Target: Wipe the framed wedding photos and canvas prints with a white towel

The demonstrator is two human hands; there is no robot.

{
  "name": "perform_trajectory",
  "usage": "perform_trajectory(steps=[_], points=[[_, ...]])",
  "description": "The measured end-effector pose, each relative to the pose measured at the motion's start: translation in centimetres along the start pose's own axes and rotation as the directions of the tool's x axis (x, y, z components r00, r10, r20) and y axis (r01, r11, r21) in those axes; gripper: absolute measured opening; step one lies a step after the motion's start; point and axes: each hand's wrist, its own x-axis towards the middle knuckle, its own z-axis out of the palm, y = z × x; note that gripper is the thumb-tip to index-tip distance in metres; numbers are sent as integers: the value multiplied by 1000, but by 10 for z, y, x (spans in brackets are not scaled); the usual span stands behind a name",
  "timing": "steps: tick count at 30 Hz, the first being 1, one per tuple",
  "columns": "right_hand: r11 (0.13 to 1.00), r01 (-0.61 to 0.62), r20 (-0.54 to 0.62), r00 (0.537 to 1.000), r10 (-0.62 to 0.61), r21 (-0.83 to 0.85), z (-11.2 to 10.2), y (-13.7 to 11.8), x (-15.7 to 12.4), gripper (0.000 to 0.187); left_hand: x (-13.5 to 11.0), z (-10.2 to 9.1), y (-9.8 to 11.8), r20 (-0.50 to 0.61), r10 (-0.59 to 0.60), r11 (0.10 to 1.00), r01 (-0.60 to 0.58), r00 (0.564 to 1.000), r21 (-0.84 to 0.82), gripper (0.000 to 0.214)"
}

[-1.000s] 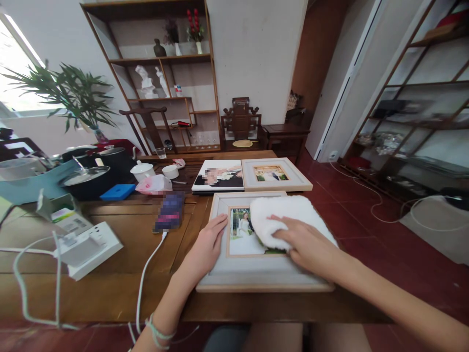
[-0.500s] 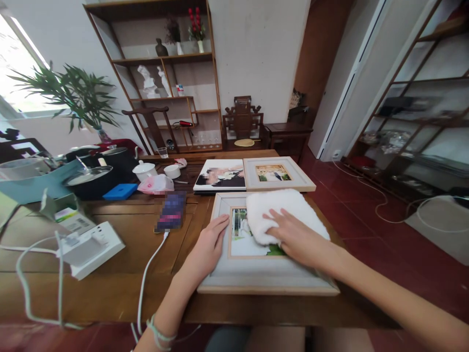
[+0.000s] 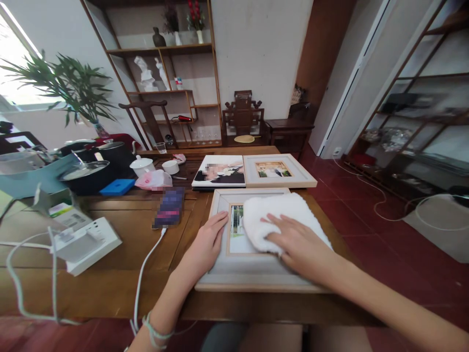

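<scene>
A picture frame [image 3: 249,274] with a pale grey border and light wood edges lies flat near the table's front edge. My left hand [image 3: 208,239] rests on its left border, fingers stretched out and flat. A fluffy white cloth [image 3: 289,208] covers the right part of the frame, hiding much of the photo [image 3: 237,234] inside. My right hand [image 3: 296,244] presses on this cloth from above, with its front fold caught between thumb and fingers.
Behind lie another framed photo [image 3: 298,178] and a photo panel [image 3: 220,178]. To the left are a phone [image 3: 170,208] on a white cable [image 3: 141,278], a white power strip [image 3: 91,244], a blue box [image 3: 117,187], a pink tissue pack [image 3: 154,180] and black pots [image 3: 86,178].
My right hand and the cloth have shifted slightly down and towards me over the photo. The left hand keeps its place on the border. The whole view has tilted a little.
</scene>
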Motion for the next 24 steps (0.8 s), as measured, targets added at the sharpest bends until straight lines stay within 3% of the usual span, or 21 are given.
perform_trajectory(steps=[5, 9, 13, 19, 22, 24], points=[[983, -49, -144, 989, 24, -176, 6, 45, 45, 51, 0, -1, 1, 7, -5, 1000, 5, 1000, 4, 40], [983, 3, -82, 996, -19, -186, 7, 56, 65, 52, 0, 0, 0, -4, -2, 1000, 2, 1000, -1, 38], [996, 50, 27, 998, -48, -73, 3, 37, 50, 55, 0, 2, -2, -15, 7, 1000, -7, 1000, 2, 38], [987, 125, 231, 962, -144, 97, -32, -17, -15, 48, 0, 3, -3, -22, 11, 1000, -11, 1000, 14, 39], [977, 172, 256, 946, -199, 124, -48, -40, -33, 52, 0, 4, -3, -24, 10, 1000, -10, 1000, 7, 39], [975, 184, 231, 950, -209, 127, -47, -48, -34, 56, 0, 3, -3, -22, 13, 1000, -13, 1000, 7, 39]])
